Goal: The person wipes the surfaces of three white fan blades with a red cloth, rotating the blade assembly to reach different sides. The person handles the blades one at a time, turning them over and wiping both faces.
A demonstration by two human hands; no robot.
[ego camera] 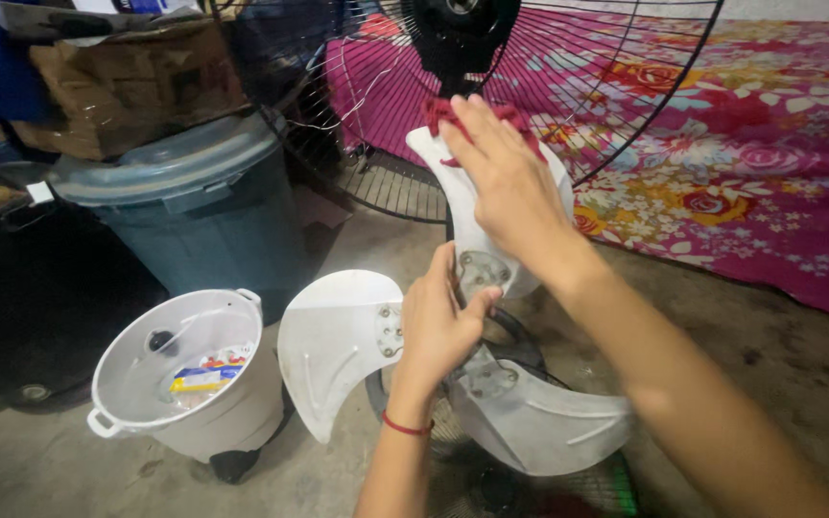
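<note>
Bare concrete floor [798, 374]; magenta floral mat [741, 144] beyond the fan blade assembly.
Fan blade assembly [338, 345]: three pale metal blades, held upright at centre.
Left hand [438, 321]: closed around the hub, steadying.
Right hand [506, 182]: flat, fingers together, pressing a red cloth [441, 113] on the top blade.
Wire fan guard [616, 67]: behind.
White lidded bucket [189, 369], grey bin [194, 197]: left.
Handling note, judged: keep the hub firm and wipe outward along the blade.

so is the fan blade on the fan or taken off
Taken off. The left hand holds the three-blade fan blade by its hub, away from the fan, while the right hand presses a red cloth on it.
</note>
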